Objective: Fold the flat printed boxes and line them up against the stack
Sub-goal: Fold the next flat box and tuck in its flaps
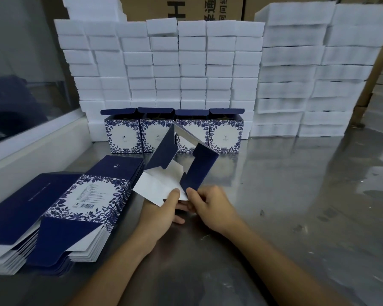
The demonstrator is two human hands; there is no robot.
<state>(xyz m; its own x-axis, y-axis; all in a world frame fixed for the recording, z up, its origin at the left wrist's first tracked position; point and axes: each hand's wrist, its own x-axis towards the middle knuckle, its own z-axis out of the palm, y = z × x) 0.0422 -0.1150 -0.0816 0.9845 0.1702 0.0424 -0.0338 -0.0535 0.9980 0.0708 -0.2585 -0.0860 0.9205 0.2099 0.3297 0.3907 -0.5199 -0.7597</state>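
Both hands (186,206) hold a half-folded box (175,173) (print too small to read).

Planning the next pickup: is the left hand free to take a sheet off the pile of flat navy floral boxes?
Probably not yet: the left hand grips the half-folded box, though the pile lies unobstructed beside it.

There is only one view, from a camera on the person's head, wide-angle, looking forward and down. It is close to both hands, which enter from the bottom edge. It faces the wall of white foam blocks (186,62) at the far side of the metal table (296,195).
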